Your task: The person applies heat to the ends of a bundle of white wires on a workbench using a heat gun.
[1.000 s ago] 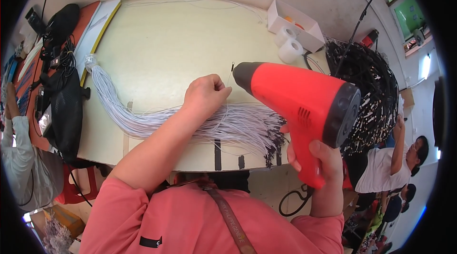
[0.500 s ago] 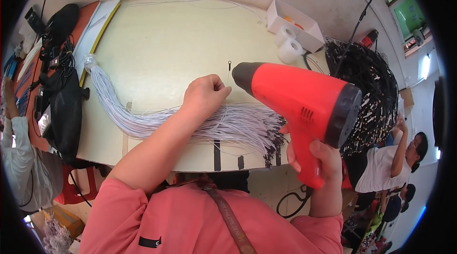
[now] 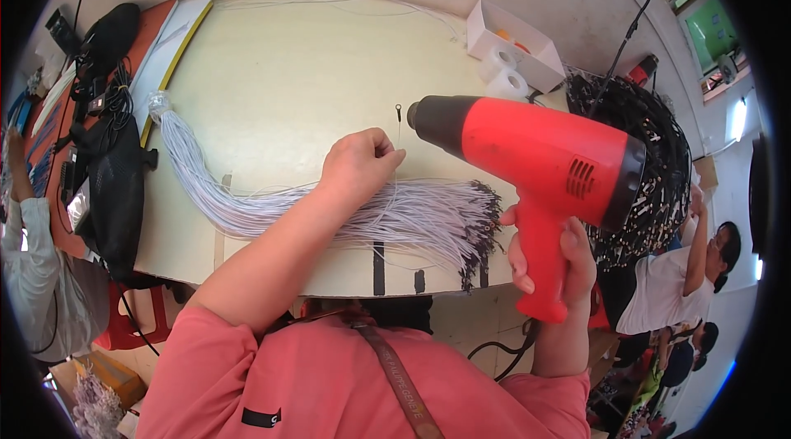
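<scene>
Between the pinched fingers of my left hand (image 3: 360, 161) is a thin white wire, standing up with a small black-sleeved ring terminal (image 3: 399, 113) at its top. My right hand (image 3: 579, 264) is wrapped round the handle of a red heat gun (image 3: 540, 147). Its black nozzle points left toward the terminal, with a small gap between them. Under my left wrist lies a long bundle of white wires (image 3: 420, 212), dark at their right ends and gathered in clear wrap at the far left end.
A white box (image 3: 521, 56) and two white rolls (image 3: 504, 83) stand at the table's back right. Beyond the heat gun sits a heap of black cables (image 3: 638, 217). Black bags (image 3: 111, 184) lie on the left. Other people sit at both sides; cords hang at the right.
The heat gun has moved a little right, and its nozzle is slightly farther from the terminal. My left hand keeps its pinch on the wire, nearly in place.
</scene>
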A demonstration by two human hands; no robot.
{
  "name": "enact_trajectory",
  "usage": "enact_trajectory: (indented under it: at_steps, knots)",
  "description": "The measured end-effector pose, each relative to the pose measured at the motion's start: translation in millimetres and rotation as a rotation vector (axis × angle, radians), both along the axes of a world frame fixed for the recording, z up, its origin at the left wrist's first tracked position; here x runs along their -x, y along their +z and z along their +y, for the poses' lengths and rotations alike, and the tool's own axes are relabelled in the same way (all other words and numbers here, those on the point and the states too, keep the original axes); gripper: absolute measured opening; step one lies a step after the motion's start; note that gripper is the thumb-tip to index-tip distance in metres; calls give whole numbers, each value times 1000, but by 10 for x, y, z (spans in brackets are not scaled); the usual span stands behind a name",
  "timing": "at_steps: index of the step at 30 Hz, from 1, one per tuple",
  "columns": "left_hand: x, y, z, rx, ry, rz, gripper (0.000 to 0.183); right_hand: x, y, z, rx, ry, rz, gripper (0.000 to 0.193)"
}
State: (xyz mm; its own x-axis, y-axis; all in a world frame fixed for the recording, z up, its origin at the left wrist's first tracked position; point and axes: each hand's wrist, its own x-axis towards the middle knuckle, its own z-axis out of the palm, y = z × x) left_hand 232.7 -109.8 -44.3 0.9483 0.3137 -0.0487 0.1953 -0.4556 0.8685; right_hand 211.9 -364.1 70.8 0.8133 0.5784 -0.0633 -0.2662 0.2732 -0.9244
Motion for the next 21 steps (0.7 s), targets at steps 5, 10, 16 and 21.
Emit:
enact_trajectory:
  at_steps: [5,10,16,21]
  knots:
    - [0,1,-6,-1,3,2,25,0,-26,-13,-57,34,11,66]
    - [7,2,14,3,-6,4,25,13,-34,36,-16,10,11,67]
    - [4,6,4,0,-8,-13,23,87,-11,51,78,-66,-74,68]
    - [7,-26,9,-3,4,-45,22,119,-16,65,83,-47,-21,68]
